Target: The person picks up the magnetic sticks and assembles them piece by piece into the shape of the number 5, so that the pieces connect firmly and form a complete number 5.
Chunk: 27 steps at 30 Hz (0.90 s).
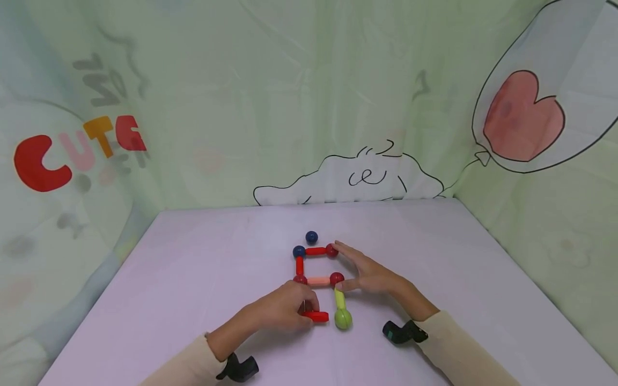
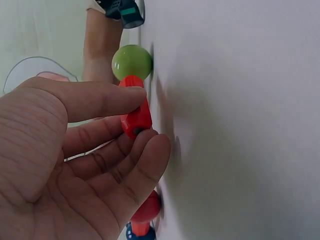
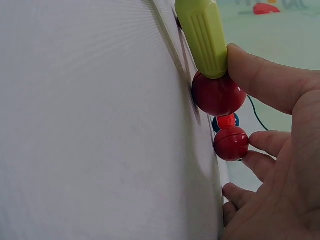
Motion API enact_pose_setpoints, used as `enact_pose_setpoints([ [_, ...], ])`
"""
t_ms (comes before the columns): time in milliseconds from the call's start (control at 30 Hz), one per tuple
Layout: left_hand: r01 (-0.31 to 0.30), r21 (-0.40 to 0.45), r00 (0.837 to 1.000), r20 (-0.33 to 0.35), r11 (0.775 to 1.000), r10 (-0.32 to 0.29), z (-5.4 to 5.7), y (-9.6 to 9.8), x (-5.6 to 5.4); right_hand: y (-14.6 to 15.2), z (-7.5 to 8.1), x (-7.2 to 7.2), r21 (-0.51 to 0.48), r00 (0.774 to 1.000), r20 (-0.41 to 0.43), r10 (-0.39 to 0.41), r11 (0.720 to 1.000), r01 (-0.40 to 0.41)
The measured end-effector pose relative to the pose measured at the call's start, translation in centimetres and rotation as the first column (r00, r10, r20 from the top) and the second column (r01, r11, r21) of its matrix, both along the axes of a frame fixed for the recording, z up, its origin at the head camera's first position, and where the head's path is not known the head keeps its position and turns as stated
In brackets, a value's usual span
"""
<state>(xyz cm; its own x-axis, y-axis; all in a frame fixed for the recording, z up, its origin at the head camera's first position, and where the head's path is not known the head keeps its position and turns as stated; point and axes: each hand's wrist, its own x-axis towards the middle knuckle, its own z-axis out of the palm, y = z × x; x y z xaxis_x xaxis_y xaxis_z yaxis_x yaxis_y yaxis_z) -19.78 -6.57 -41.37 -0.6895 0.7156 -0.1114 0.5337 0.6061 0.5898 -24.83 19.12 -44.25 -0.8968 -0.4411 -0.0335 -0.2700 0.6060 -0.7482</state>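
Note:
In the head view my left hand pinches a red magnetic rod just above the table. The left wrist view shows thumb and fingers on that rod, with a green ball behind its far end. My right hand spreads at the structure's right side. Its thumb touches the yellow-green rod near the closer red ball, and fingertips reach the farther red ball. The structure joins red rods, a pink rod, red balls and a blue ball.
A loose dark blue ball lies behind the structure. The pale table meets printed fabric walls at the back and sides. Black wrist cameras sit at both sleeves.

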Motion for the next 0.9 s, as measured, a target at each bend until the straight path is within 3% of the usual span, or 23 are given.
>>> enact_pose_setpoints([
  [267,0.044,0.010,0.999,0.005,0.999,-0.044,0.0,0.7,0.5,0.0,0.0,-0.1,-0.011,1.000,0.014,-0.002,1.000,0.002],
  [500,0.048,0.001,0.999,0.006,0.999,-0.048,0.1,0.9,0.7,0.0,0.0,-0.1,-0.016,1.000,0.023,-0.004,1.000,0.005],
  [900,0.113,-0.006,0.993,-0.030,0.994,-0.113,-0.1,1.3,0.3,0.1,0.1,0.0,-0.006,1.000,0.013,0.009,1.000,-0.009],
])
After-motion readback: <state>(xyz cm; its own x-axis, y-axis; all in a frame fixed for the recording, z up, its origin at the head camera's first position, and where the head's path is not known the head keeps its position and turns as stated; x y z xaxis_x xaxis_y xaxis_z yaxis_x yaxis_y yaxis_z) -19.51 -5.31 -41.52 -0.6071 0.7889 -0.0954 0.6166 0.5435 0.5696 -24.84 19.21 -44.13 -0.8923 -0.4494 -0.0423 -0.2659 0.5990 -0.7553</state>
